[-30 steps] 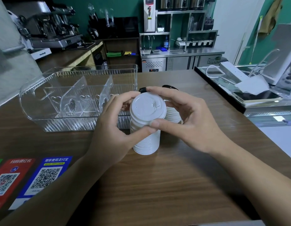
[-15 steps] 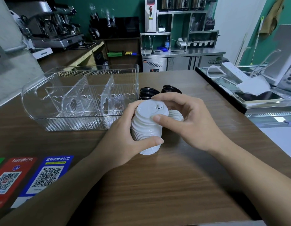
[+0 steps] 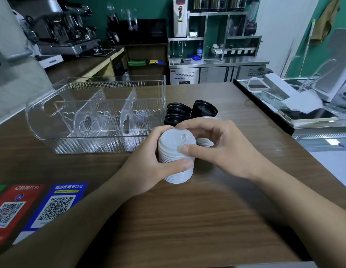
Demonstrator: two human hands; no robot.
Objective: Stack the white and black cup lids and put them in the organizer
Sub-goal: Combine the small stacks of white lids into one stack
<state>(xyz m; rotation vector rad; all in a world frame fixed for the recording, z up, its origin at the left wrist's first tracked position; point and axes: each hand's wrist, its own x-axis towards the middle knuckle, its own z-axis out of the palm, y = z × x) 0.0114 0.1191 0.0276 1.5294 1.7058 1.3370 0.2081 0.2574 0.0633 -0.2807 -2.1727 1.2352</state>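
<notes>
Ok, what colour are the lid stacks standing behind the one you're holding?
Black, three stacks of black lids in the head view, plus another white stack partly hidden by the right hand.

left hand (image 3: 148,163) curled, right hand (image 3: 222,149) pinching

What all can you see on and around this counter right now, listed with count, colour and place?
white lid stack: one, white, counter centre, held by both hands
second white lid stack: one, white, behind the right hand, mostly hidden
black lid stacks: three, black, right of the organizer
organizer: one, clear, two dividers, no lids inside, counter left
QR code stickers: red and blue, near-left edge
espresso machine: one, silver, back left
left hand: grips the stack's side
right hand: pinches the top lid
</notes>
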